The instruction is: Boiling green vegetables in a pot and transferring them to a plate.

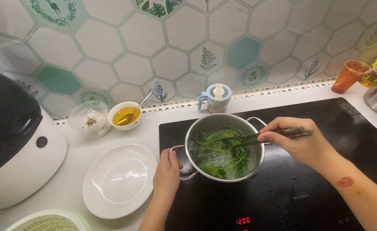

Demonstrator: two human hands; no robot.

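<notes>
Left hand [167, 173] grips the handle of the steel pot [224, 147] on the induction cooktop [308, 188]. Right hand [297, 139] pinches dark chopsticks [265, 136], tips in boiling greens [220, 154]. White plate [120, 180] beside.

To your left sits a white oval plate [120, 179], and beyond it a small white bowl [125, 114] of amber liquid with a spoon [138, 107] resting in it. Just beside that bowl you have a clear container [88, 119]. A white and black cooker [15, 137] fills the far left, with a pale green basket [51, 221] below. A blue-lidded jar [216, 98] stands against the tiled wall [171, 60], and an orange cup [347, 76] waits at far right.
</notes>
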